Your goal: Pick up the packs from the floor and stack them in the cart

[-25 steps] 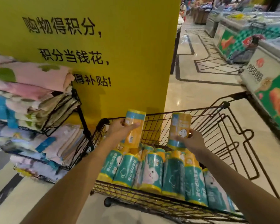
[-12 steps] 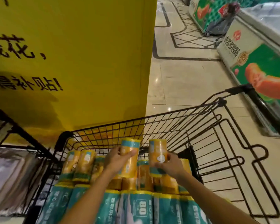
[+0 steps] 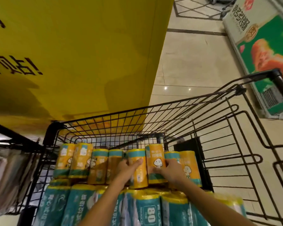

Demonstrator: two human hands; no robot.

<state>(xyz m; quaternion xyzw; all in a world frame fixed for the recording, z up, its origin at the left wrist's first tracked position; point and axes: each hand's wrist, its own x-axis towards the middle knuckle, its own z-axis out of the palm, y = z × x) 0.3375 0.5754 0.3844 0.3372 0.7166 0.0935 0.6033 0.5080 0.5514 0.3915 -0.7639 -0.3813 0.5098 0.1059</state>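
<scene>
A black wire cart [image 3: 155,111] holds a far row of several orange packs and a near row of several teal packs [image 3: 147,211]. My left hand [image 3: 128,168] grips an orange pack [image 3: 138,170] set down in the middle of the far row. My right hand [image 3: 171,170] holds the neighbouring orange pack [image 3: 155,158], which bears a cartoon face, thumb across its front. Both packs lie among the others in the row. No pack on the floor is in view.
A big yellow sign board [image 3: 82,51] stands right behind the cart. A chest freezer [image 3: 260,46] with green and orange graphics lines the right side. A black wire rack [image 3: 8,160] of folded textiles sits at the left. Beige tiled floor [image 3: 191,66] lies beyond.
Both hands have lowered their orange packs from above the cart down into the far row. The view has tilted further down over the cart.
</scene>
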